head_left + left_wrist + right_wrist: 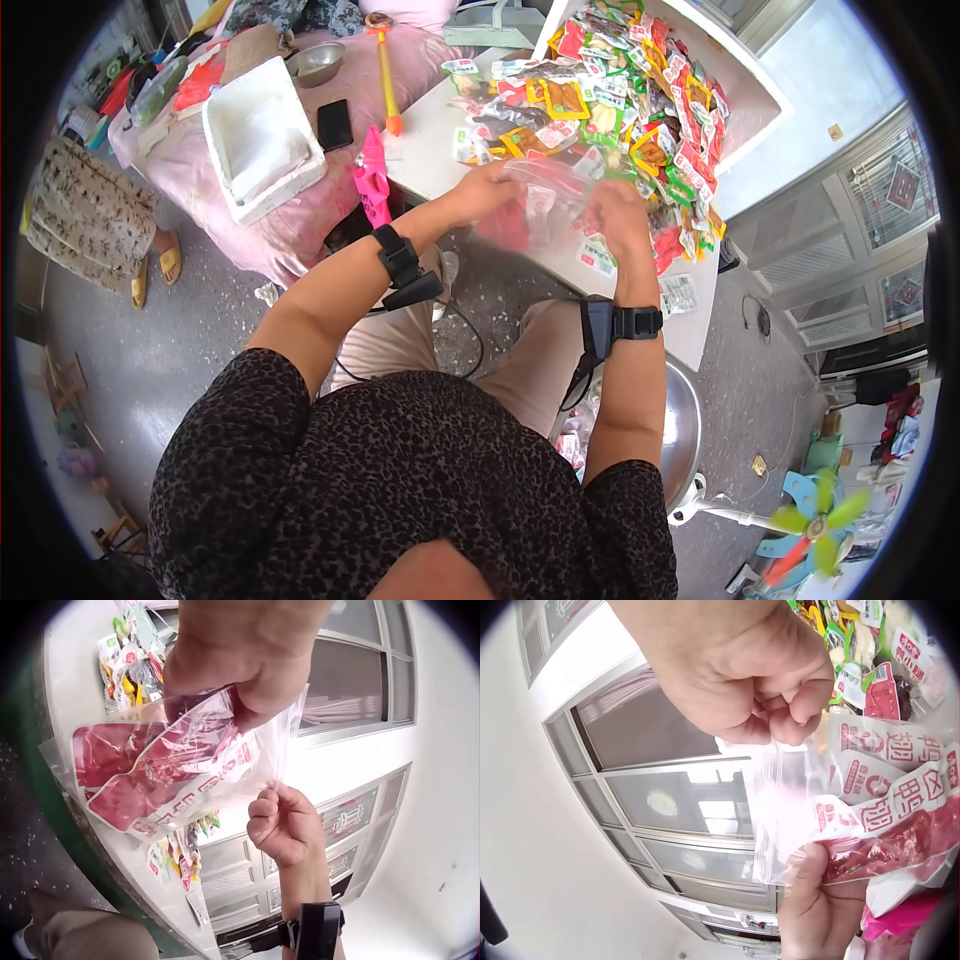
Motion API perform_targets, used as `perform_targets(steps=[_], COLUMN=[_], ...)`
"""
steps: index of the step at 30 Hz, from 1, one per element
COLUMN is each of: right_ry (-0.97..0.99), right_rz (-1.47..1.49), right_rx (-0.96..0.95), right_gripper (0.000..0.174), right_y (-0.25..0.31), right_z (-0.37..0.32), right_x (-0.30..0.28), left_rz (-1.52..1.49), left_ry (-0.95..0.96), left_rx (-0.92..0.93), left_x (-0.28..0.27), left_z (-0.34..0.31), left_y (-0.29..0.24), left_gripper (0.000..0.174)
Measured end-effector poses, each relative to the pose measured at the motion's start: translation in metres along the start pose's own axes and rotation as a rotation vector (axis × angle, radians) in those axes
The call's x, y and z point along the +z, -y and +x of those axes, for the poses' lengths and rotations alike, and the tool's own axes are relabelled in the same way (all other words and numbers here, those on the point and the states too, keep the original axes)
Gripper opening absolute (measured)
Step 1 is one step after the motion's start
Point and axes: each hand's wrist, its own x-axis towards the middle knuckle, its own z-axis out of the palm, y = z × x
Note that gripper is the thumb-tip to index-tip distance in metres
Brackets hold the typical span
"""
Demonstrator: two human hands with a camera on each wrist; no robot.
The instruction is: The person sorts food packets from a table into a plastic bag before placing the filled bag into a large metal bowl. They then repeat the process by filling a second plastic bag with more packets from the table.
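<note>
Between my two hands hangs a clear zip bag with several red-and-white snack packets inside. My left hand grips one side of the bag, its thumb lying over the plastic in the right wrist view. At the other end of the zip edge, my right hand pinches the corner between thumb and curled fingers. The bag is held up in front of the white table's near edge, tilted, with the packets low in it.
Colourful snack packets spill from a white foam box over the white table. Left of it, a pink-covered bed bears another foam box, a phone and a metal bowl. A metal basin stands by my right leg.
</note>
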Motion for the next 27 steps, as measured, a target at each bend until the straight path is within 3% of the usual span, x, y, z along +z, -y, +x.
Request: perform_targets(steps=[4, 10, 13, 19, 22, 25, 27], right_ry=[0.051, 0.028, 0.143, 0.159, 0.012, -0.141, -0.023], right_rz=[-0.195, -0.192, -0.156, -0.192, -0.575, -0.973, -0.895], right_rx=[0.025, 0.035, 0.012, 0.002, -0.286, -0.887, -0.830], right_gripper=[0.009, 0.012, 0.018, 0.025, 0.026, 0.023, 0.024], right_y=[0.001, -0.002, -0.005, -0.009, -0.022, -0.006, 0.007], right_z=[-0.004, -0.004, -0.004, -0.005, 0.003, -0.006, -0.012], right_x=[-0.008, -0.015, -0.015, -0.008, -0.012, -0.006, 0.003], left_rz=[-0.018, 0.008, 0.144, 0.081, 0.100, 0.091, 0.081], left_ry=[0.004, 0.011, -0.007, -0.013, -0.060, -0.025, 0.017], left_rx=[0.014, -0.023, -0.099, -0.052, -0.055, -0.023, 0.021], left_x=[0.001, 0.005, 0.006, 0.010, 0.015, 0.013, 0.013], left_z=[0.007, 0.018, 0.007, 0.017, 0.014, 0.009, 0.007], left_y=[0.007, 0.009, -0.005, 0.017, 0.015, 0.010, 0.007], left_gripper=[0.026, 0.028, 0.027, 0.030, 0.031, 0.032, 0.032])
